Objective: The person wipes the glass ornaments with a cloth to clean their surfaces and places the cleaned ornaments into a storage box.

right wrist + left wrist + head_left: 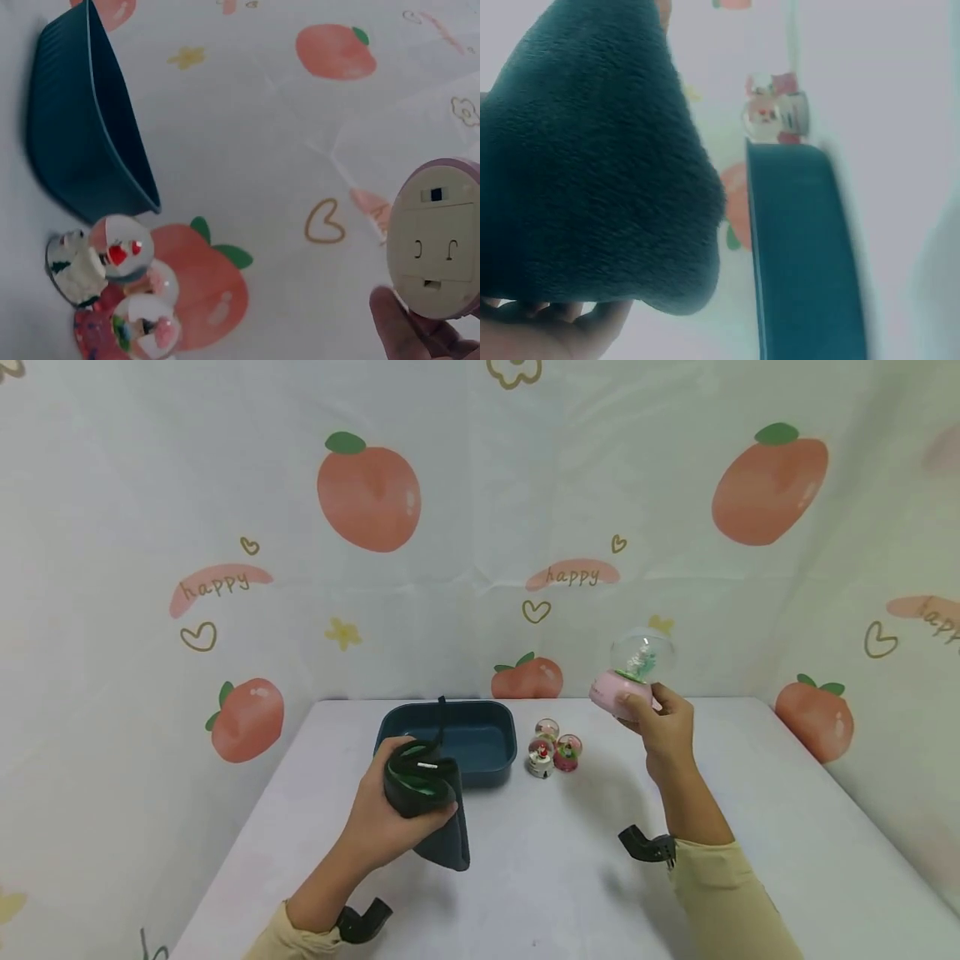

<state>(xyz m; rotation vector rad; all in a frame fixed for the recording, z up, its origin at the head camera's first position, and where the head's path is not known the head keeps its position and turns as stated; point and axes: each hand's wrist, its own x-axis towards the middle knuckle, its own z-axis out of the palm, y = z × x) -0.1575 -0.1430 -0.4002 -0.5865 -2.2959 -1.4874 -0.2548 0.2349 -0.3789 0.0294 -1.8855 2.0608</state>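
Observation:
My left hand (386, 822) grips a dark green fuzzy cloth item (450, 835), raised in front of a dark blue bin. Its top is bunched, with a glossy green patch and a dark loop sticking up. In the left wrist view its fuzzy side (607, 165) fills much of the picture. High on the right, my right hand (663, 727) holds a snow globe (622, 689) by its pink base, tilted, its clear dome upward. A pale underside (431, 244) with a small switch shows in the right wrist view.
The dark blue bin (491, 777) stands at the back of the white table (540, 877). Three small snow globes (555, 750) are grouped at its right side. Behind the table hangs a fruit-printed cloth (450, 627).

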